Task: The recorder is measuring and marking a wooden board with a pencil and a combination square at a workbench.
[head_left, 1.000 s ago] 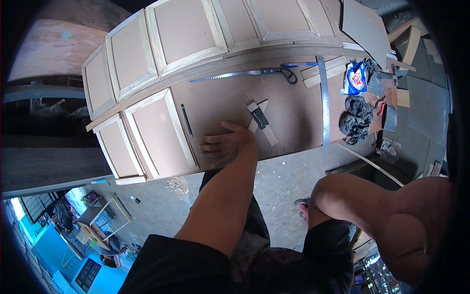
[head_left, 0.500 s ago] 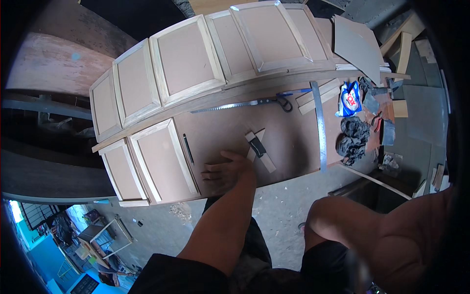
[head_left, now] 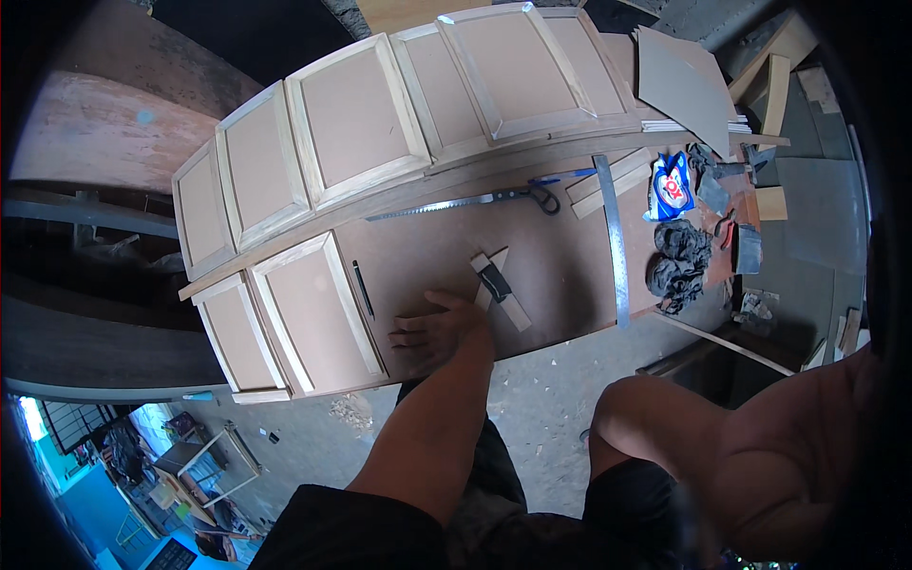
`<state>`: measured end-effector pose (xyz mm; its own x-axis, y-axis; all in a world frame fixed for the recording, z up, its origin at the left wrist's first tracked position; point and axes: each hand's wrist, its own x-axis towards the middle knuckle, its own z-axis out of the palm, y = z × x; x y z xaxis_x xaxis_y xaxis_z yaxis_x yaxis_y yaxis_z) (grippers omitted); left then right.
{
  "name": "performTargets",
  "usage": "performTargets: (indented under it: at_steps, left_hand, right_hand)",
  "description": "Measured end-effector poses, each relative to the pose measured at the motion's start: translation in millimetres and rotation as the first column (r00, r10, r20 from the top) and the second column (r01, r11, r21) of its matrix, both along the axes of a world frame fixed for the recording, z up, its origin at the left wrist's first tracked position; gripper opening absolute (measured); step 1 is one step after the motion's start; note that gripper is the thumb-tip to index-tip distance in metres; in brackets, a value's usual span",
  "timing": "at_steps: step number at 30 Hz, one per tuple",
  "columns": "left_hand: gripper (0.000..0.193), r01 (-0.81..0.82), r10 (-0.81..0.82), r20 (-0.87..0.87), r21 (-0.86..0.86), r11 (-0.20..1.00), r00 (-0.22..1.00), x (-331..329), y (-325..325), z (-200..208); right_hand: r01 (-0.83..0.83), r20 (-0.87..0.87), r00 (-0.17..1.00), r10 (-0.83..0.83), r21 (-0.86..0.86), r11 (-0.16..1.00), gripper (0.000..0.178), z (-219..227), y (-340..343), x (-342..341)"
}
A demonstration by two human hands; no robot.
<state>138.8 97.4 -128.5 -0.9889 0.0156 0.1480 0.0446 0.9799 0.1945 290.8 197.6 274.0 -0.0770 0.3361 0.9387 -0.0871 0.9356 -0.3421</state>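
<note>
One left hand (head_left: 434, 332) lies palm-down on the brown, flat-topped desk (head_left: 560, 242), its fingers loosely spread around nothing; the right hand is outside the view, so how it is held cannot be told. Just right of the left wrist sits one pale wooden angled piece with a black block (head_left: 494, 282); whether they touch is unclear. One slim black pencil-like stick (head_left: 364, 288) lies beyond the fingertips.

Two pale-framed, pinkish-brown panels (head_left: 318, 309) lie left of the hand, with at least five framed panels (head_left: 356, 119) beyond. Farther along are one black-handled, silver-bladed saw (head_left: 446, 204), one long silver metal strip (head_left: 616, 252) and one blue plastic packet (head_left: 655, 204), whose red-and-white emblem carries short, large printed lettering.
</note>
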Motion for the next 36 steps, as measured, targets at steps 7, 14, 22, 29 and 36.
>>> performTargets:
  at_steps: [7, 14, 22, 29, 36]
  left_hand:
    - [0.083, 0.084, -0.084, 0.014, -0.008, 0.996, 0.996, -0.8, 2.9, 6.3]
    - [0.083, 0.063, -0.061, 0.039, -0.052, 0.997, 0.997, 0.9, 3.9, 2.2]
    - [0.084, 0.050, -0.045, 0.060, -0.070, 0.996, 0.997, 1.6, 2.9, 6.0]
    - [0.084, 0.032, -0.024, 0.080, -0.105, 0.994, 0.997, 1.3, 2.2, 0.6]
    - [0.085, -0.059, 0.068, 0.062, -0.125, 0.990, 0.996, 1.5, 2.4, -2.0]
  right_hand:
    - [0.349, -0.010, 0.926, -0.378, -0.361, 0.865, 0.038, -87.0, -12.6, -32.1]
    - [0.543, 0.678, 0.735, -0.013, -0.577, 0.610, 0.041, -305.0, -51.4, -71.9]
    - [0.564, 0.756, 0.654, -0.032, -0.459, 0.686, 0.043, -359.6, -89.0, -63.6]
    - [0.568, 0.728, 0.685, 0.008, -0.542, 0.619, 0.034, -360.3, -74.3, -81.4]
    - [0.494, 0.717, 0.697, -0.003, -0.477, 0.727, 0.033, -352.7, -74.8, -77.7]
